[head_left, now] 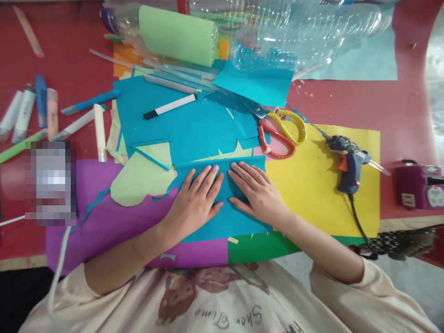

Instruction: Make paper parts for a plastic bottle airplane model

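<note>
Both palms rest flat on a blue sheet of paper (222,219), just below its far edge, which looks folded over. My left hand (199,196) lies on the left part with its fingers spread. On the right part, my right hand (255,189) is also spread, thumb pointing toward the left one. A light green paper cutout (138,178) sits left of my left hand. Beyond the right hand are scissors with a red and a yellow handle (280,134). Jagged light green paper scraps (239,150) stick out behind the blue sheet's far edge.
Plastic bottles (277,32), one wrapped in green paper (176,34), lie across the back. A glue gun (350,169) rests on yellow paper (305,199) at right. Several markers (41,99) and a blurred-out device (52,182) are at left. A black-and-white marker (169,106) lies on blue card.
</note>
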